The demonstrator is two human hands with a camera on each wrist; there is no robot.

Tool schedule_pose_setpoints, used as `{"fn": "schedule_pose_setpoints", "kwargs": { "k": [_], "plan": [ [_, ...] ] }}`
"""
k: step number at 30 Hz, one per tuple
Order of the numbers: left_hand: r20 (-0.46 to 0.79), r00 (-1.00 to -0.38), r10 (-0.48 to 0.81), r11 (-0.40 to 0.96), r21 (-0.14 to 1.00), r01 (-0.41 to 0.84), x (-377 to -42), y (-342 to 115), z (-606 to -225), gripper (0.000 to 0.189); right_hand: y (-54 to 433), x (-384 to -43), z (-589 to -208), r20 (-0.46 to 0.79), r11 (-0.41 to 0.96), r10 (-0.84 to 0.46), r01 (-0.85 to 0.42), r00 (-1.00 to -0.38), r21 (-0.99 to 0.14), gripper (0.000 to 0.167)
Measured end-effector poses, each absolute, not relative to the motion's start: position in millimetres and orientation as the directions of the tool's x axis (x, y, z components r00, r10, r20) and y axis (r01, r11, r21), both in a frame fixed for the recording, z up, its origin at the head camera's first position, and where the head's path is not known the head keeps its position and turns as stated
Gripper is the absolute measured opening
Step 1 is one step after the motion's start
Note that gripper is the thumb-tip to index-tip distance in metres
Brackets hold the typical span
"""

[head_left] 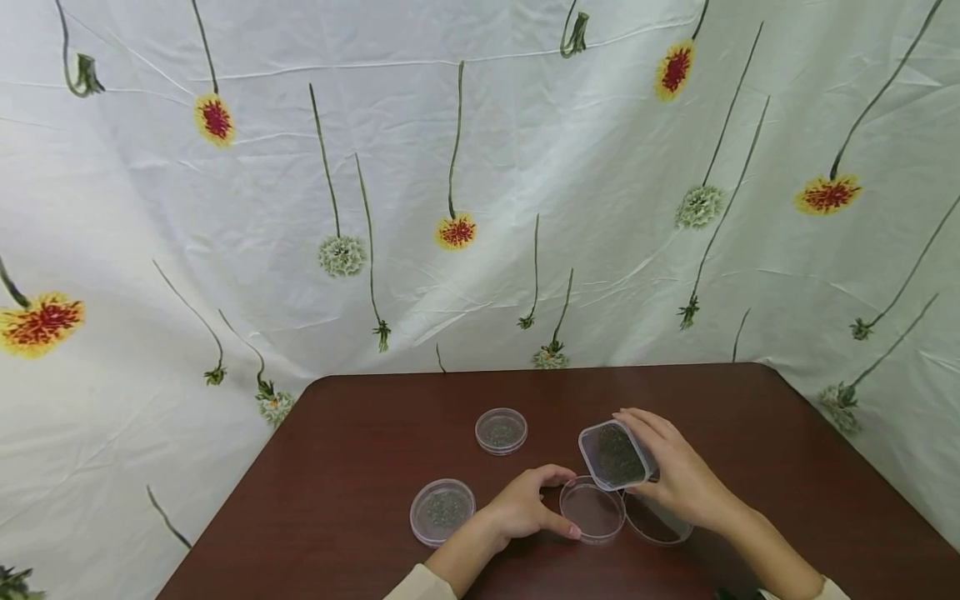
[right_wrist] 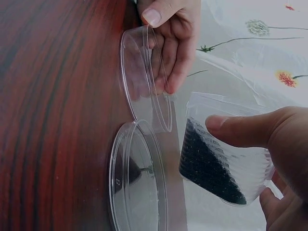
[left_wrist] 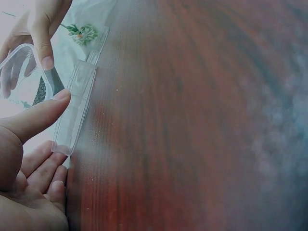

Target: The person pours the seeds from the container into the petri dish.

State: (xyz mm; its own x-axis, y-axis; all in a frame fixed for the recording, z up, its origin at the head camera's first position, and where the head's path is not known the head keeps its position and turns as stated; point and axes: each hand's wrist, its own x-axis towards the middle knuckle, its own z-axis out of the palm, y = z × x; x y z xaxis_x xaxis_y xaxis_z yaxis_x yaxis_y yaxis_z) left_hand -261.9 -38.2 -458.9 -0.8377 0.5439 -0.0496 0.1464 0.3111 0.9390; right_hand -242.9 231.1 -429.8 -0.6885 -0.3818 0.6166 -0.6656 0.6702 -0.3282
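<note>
My right hand (head_left: 678,471) grips a clear square plastic tub (head_left: 617,454) holding dark, fine granules. The tub is tilted above the near right of the table, its lower edge close to a clear petri dish (head_left: 592,510). Thumb and fingers of my left hand (head_left: 528,504) hold that dish from its left side. In the right wrist view the dark granules (right_wrist: 207,163) lie slanted in one corner of the tub. Just right of the held dish, another round clear dish (head_left: 660,525) lies on the table, partly hidden beneath the right hand.
Two more petri dishes with greenish-dark bits inside stand to the left, one nearer (head_left: 442,512) and one farther back (head_left: 501,431). The dark brown table (head_left: 360,450) ends at a white flowered cloth (head_left: 420,150) behind it.
</note>
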Motion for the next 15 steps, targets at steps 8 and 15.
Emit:
{"fn": "schedule_pose_setpoints", "kwargs": {
  "k": [8,15],
  "plan": [
    [-0.052,-0.835,0.548,0.309,0.940,0.144,-261.4,-39.0,-457.6,0.063,227.9,-241.0,-426.1,0.613,0.700,-0.398,-0.658,-0.683,-0.278,0.111],
    [-0.051,-0.835,0.547,0.307,0.941,0.144,-261.5,-38.5,-458.7,0.063,224.3,-241.0,-425.5,0.603,0.702,-0.421,-0.664,-0.678,-0.258,0.108]
  ]
}}
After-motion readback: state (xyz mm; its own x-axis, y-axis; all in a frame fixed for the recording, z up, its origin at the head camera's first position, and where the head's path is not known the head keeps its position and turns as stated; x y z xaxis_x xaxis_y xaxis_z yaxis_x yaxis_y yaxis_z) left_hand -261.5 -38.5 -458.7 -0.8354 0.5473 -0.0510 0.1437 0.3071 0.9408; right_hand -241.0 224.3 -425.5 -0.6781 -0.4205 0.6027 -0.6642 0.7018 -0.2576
